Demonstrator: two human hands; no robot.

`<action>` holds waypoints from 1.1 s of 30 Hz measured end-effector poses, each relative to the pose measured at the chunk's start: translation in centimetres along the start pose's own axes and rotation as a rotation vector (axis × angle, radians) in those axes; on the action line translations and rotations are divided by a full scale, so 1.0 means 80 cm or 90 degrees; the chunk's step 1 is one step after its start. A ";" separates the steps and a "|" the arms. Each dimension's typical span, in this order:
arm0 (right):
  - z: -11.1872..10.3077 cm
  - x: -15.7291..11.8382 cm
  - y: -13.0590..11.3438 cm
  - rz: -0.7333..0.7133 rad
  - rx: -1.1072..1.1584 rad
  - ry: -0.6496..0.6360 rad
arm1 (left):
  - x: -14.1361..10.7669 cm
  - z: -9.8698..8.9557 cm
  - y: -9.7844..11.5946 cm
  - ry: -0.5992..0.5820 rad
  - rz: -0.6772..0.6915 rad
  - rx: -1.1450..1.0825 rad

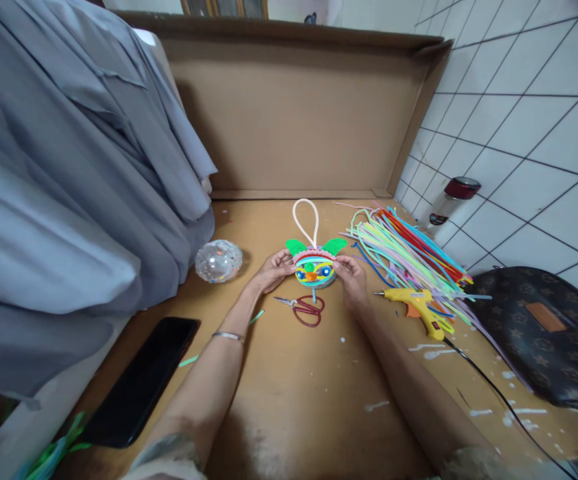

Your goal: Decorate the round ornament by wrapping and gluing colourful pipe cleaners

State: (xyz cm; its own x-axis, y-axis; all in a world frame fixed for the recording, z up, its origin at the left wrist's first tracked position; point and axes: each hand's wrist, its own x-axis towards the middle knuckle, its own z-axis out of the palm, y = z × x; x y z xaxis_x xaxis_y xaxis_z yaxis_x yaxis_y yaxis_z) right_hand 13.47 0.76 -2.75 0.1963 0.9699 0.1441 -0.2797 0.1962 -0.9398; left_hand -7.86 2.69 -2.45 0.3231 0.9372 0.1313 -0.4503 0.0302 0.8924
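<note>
A round, colourful face ornament with green ears, blue eyes, an orange nose and a white loop at its top is between my hands. My left hand pinches its left edge, and my right hand holds its right edge near the ear. Just below the ornament, red-handled scissors lie with their blades pointing left. To the right of my right hand rests a yellow glue gun, its nozzle toward that hand.
A clear ball and a black phone are at the left, by a grey cloth. On the right are pipe cleaners, a bottle, a brown bag and a black cord. Cardboard stands behind.
</note>
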 end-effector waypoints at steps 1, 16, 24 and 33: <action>0.001 0.000 -0.001 0.000 0.002 0.007 | 0.000 0.001 -0.002 0.012 0.004 -0.003; -0.004 0.002 -0.004 0.004 -0.010 -0.002 | 0.001 0.008 -0.014 0.160 0.063 0.110; 0.000 -0.003 -0.011 0.000 -0.006 -0.010 | -0.003 0.006 -0.012 0.177 0.059 0.145; -0.002 -0.002 -0.015 -0.009 -0.034 -0.019 | -0.006 0.009 -0.010 0.160 0.055 0.147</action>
State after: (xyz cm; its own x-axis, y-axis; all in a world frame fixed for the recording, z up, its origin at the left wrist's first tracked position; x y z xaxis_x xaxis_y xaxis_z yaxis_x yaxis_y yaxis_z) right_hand 13.95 0.31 -1.73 0.1716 0.9710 0.1663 -0.2264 0.2031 -0.9526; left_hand -7.09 1.97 -2.90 0.0636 0.9899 0.1263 -0.2574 -0.1060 0.9605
